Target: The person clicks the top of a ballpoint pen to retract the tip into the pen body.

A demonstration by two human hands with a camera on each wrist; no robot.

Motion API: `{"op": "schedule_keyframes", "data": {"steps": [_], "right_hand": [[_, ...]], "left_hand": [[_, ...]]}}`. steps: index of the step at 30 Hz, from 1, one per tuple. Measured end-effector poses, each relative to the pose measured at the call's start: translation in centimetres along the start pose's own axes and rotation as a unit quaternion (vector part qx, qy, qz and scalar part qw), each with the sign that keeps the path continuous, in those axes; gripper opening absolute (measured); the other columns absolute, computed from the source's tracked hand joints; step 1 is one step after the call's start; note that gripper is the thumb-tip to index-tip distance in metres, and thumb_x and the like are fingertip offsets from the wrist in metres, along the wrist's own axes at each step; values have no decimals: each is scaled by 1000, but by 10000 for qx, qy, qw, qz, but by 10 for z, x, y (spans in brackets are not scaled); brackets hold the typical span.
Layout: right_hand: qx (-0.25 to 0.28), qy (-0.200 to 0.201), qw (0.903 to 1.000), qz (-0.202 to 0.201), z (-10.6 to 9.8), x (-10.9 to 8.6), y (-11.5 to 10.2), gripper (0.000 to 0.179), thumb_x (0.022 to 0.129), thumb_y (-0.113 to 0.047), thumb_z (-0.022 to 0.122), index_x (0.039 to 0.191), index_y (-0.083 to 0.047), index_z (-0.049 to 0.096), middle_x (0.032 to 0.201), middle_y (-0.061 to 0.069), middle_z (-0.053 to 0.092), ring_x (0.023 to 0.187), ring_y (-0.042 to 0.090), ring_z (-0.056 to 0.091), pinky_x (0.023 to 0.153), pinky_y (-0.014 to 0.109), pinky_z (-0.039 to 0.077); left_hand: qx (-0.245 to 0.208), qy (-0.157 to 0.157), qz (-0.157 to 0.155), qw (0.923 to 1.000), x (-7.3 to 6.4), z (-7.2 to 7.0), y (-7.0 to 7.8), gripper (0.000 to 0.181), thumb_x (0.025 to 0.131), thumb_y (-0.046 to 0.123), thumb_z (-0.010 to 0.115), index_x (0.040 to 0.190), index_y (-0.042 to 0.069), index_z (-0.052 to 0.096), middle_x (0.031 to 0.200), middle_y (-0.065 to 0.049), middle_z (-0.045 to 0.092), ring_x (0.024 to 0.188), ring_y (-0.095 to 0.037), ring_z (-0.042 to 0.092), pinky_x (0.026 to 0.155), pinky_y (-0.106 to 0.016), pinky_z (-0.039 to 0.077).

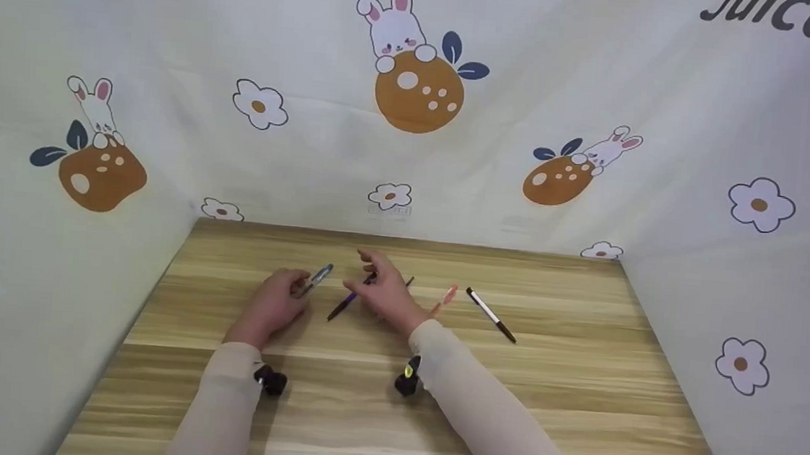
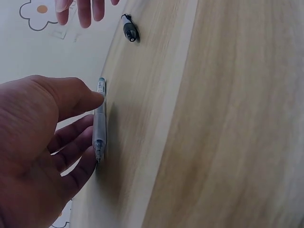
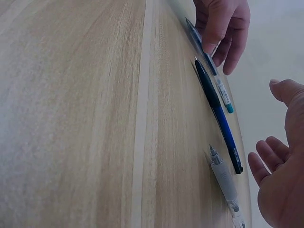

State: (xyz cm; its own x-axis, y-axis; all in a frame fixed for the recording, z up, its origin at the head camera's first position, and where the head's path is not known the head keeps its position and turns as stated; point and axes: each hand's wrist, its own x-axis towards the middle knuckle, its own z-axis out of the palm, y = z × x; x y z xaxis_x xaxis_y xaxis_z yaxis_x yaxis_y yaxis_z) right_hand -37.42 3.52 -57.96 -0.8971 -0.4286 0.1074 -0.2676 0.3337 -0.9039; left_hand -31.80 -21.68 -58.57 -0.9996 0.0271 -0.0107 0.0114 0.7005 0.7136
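Observation:
In the head view my left hand [image 1: 276,304] pinches a clear-barrelled pen [image 1: 319,277] with a blue-green end. The left wrist view has the thumb on that pen [image 2: 99,123], with the other fingers on its far side. To the right, my right hand [image 1: 389,295] is raised, thumb and fingers spread, holding nothing. It hovers over a blue pen with a dark grip [image 1: 342,307], partly hidden by the hand in the head view. The right wrist view shows this blue pen [image 3: 223,126] lying between the held pen and a clear grey pen [image 3: 225,183].
Right of my right hand, a pinkish-red pen [image 1: 449,294] and a white pen with black ends [image 1: 491,314] lie on the wooden tabletop [image 1: 333,403]. Printed cloth walls [image 1: 294,168] enclose the table at the back and both sides.

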Motion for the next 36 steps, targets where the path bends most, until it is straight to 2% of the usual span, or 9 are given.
{"op": "schedule_keyframes", "data": {"steps": [9,18,22,29,36], "right_hand": [[63,23,9999,108,0,0,-1,70,103,-23,81,165,-12,50,166,14,51,147,29,53,121,47,46],[125,-26,9999,75,0,0,2,72,102,-27,81,165,-12,49,167,17,49,148,30,52,122,47,44],[83,-46,9999,87,0,-1,2,72,103,-30,81,165,-12,49,167,16,49,147,29,53,122,46,44],[97,-62,9998,156,-2,-5,0,74,102,-33,82,164,-12,49,164,18,50,145,31,53,118,45,47],[20,-27,9999,156,-4,-5,-1,73,101,-33,83,163,-11,51,161,21,51,143,31,55,118,44,47]], "left_hand": [[141,-12,-132,9998,2,4,-4,52,101,5,71,152,0,62,134,-18,64,123,-35,63,113,-56,50],[264,77,-15,9996,1,6,-1,39,100,2,70,139,1,72,120,-16,66,110,-32,64,104,-55,53],[348,88,-28,9994,1,5,-1,35,100,3,71,135,2,74,119,-16,68,110,-33,65,103,-56,54],[582,201,195,9979,2,5,4,28,100,5,70,126,3,79,117,-15,78,112,-38,72,103,-59,56],[361,140,-70,9992,3,7,10,30,100,7,70,129,5,78,116,-13,77,107,-32,70,98,-55,57]]}}
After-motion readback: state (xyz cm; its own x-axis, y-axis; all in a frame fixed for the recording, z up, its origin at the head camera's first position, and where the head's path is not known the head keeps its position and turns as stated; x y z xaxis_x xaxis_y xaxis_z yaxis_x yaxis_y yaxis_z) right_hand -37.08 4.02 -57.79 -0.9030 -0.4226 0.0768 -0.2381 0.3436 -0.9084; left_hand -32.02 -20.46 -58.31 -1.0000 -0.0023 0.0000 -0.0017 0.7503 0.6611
